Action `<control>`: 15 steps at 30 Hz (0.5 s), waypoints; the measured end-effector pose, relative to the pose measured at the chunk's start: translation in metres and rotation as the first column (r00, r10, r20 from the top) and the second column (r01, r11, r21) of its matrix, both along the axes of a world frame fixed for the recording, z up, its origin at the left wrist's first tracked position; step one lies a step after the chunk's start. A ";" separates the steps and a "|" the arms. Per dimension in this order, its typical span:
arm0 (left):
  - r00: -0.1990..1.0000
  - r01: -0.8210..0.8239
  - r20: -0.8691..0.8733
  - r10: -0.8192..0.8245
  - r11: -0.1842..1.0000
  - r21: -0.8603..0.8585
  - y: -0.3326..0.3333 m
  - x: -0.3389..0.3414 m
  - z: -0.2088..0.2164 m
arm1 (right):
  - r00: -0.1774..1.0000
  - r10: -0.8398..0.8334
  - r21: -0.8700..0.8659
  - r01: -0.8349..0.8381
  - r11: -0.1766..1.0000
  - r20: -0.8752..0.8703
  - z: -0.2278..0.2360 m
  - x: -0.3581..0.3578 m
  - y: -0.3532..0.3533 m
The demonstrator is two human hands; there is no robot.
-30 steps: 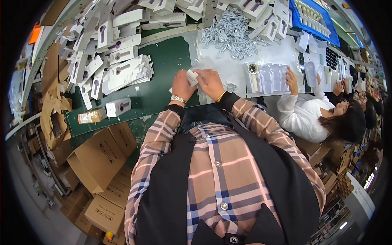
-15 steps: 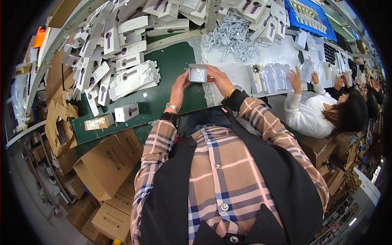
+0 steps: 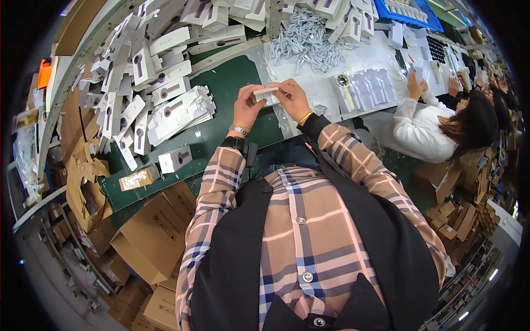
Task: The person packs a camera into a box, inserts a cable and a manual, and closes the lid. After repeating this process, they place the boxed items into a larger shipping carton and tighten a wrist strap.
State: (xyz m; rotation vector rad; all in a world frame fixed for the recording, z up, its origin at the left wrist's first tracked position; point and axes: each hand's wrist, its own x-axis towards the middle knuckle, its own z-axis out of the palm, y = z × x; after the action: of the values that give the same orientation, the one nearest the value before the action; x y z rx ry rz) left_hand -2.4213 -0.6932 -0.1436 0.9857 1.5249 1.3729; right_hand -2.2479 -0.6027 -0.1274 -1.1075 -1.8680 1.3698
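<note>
Above the green tabletop I hold a small white carton (image 3: 266, 94) between both hands, its end toward me. My left hand (image 3: 247, 108) grips its left side, thumb and fingers at the top flap. My right hand (image 3: 293, 99) pinches the flap's right side, fingers bent. The fingers partly cover the carton, and its inside is hidden. Left of my hands lies a stack of flattened white cartons (image 3: 182, 115). Nearer me, a single white box (image 3: 175, 159) with a dark picture sits close to the table's edge.
White cartons (image 3: 144, 67) heap up at the far left. A tangle of pale cables (image 3: 305, 39) lies beyond my right hand. Rightward are a white moulded tray (image 3: 369, 91), a blue crate (image 3: 411, 15) and a co-worker in white (image 3: 422, 129). A brown cardboard box (image 3: 146, 240) stands below the table's edge.
The carton's opening faced me with its flap up; now the flap is folded over and the fingers of both hands have closed in on it. The co-worker's hands have moved farther away.
</note>
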 end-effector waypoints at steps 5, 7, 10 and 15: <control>0.999 0.037 -0.030 -0.035 0.996 0.086 -0.002 0.004 0.006 | 0.962 0.154 -0.070 -0.174 0.982 -0.227 0.015 0.025 -0.014; 0.998 0.051 -0.042 -0.048 0.996 0.078 -0.003 0.004 0.007 | 0.961 0.195 -0.029 -0.205 0.978 -0.194 0.015 0.028 -0.017; 0.996 0.082 -0.025 -0.080 0.990 0.118 -0.005 0.001 0.006 | 0.968 0.078 0.046 -0.070 0.997 -0.239 0.021 0.019 -0.025; 0.981 0.140 -0.140 -0.132 0.989 0.054 -0.002 -0.010 0.010 | 0.998 -0.029 0.468 0.054 0.882 -0.061 0.027 0.012 -0.032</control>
State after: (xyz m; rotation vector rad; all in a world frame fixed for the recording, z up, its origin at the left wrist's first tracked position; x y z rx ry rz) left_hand -2.4309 -0.6956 -0.1336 1.2221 1.4905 1.2861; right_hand -2.2359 -0.6344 -0.1001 -0.8441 -1.9807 0.8383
